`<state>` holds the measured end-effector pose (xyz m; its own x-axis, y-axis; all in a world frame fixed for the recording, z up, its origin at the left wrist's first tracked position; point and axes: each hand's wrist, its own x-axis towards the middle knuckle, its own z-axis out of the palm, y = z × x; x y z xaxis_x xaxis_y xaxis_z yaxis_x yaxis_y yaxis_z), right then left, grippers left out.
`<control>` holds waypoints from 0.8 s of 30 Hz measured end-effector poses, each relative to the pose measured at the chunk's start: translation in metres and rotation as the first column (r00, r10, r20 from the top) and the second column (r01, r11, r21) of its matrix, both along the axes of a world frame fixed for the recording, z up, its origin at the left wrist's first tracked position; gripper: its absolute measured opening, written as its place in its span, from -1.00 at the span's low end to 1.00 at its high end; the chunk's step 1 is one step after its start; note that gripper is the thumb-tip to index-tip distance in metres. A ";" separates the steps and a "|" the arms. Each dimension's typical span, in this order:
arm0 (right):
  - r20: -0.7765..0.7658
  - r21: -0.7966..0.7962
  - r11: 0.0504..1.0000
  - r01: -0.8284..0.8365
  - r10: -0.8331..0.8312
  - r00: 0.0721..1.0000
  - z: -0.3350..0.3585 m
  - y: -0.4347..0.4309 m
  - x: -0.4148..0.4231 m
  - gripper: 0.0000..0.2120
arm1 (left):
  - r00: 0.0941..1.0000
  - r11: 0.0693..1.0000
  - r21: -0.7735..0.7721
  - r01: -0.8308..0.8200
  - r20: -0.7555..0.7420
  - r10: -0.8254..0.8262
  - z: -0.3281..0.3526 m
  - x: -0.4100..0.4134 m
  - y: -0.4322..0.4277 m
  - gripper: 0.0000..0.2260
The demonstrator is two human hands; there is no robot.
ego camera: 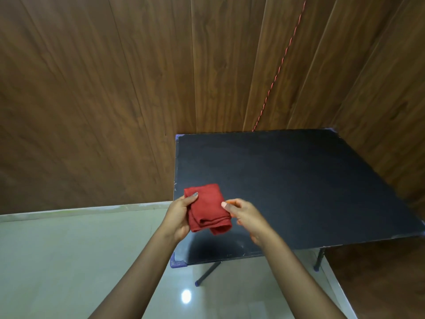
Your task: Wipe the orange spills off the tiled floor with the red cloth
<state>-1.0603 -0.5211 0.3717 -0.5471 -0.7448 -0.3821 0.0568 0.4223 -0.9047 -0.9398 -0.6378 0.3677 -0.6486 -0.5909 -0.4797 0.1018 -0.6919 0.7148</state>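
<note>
Standing over pale tiled floor (69, 261), no orange spills in sight. Holding folded red cloth (207, 208) above near-left corner of black folding surface (299, 180), gripped at its left side by left hand (179, 215), pinched at its right edge by fingers (236, 203) of right hand (247, 217). Seemingly readying the cloth; next, probably crouching to find spills. No containers visible.
</note>
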 end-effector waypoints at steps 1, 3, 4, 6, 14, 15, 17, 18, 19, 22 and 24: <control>0.175 0.005 1.000 -0.030 0.028 0.984 -0.007 0.002 0.002 -0.85 | 0.999 1.000 -0.010 0.026 0.041 -0.025 -0.004 0.001 -0.001 -0.87; 0.310 0.021 1.000 0.018 -0.023 0.950 -0.025 0.001 0.004 -0.92 | 0.992 0.998 -0.065 0.026 0.124 -0.018 -0.019 0.003 -0.004 -0.86; 0.290 0.049 0.997 0.065 -0.077 0.954 -0.038 -0.002 0.005 -0.94 | 0.989 0.997 -0.079 0.009 0.146 0.003 -0.029 0.004 -0.005 -0.84; 0.153 0.100 0.987 0.124 -0.138 0.978 -0.062 -0.009 0.007 -0.91 | 0.982 0.993 -0.113 0.017 0.190 0.004 -0.047 0.005 -0.007 -0.75; -0.422 0.380 0.921 -0.084 0.254 0.870 -0.110 -0.013 0.029 -0.67 | 0.714 0.401 -0.690 0.602 0.691 0.117 -0.111 0.016 -0.002 -0.48; -0.429 0.389 0.915 -0.109 0.285 0.857 -0.113 -0.011 0.032 -0.68 | 0.646 0.281 -0.647 0.709 0.755 0.111 -0.115 0.019 0.000 -0.51; -0.407 0.389 0.908 -0.158 0.323 0.855 -0.119 -0.009 0.037 -0.67 | 0.459 0.095 -0.471 0.877 0.880 0.125 -0.122 0.027 0.002 -0.54; -0.403 0.386 0.908 -0.162 0.323 0.856 -0.122 -0.009 0.039 -0.66 | 0.388 0.041 -0.396 0.917 0.912 0.132 -0.123 0.031 0.001 -0.53; -0.403 0.392 0.905 -0.165 0.330 0.854 -0.122 -0.010 0.041 -0.66 | 0.340 0.006 -0.343 0.939 0.931 0.131 -0.124 0.036 -0.002 -0.52; -0.412 0.411 0.897 -0.163 0.343 0.844 -0.118 -0.012 0.041 -0.66 | 0.273 -0.053 -0.269 0.962 0.956 0.110 -0.123 0.043 -0.009 -0.50; -0.413 0.372 0.921 -0.119 0.279 0.867 -0.107 -0.012 0.040 -0.69 | 0.276 -0.078 -0.268 0.960 0.954 0.119 -0.117 0.042 -0.012 -0.50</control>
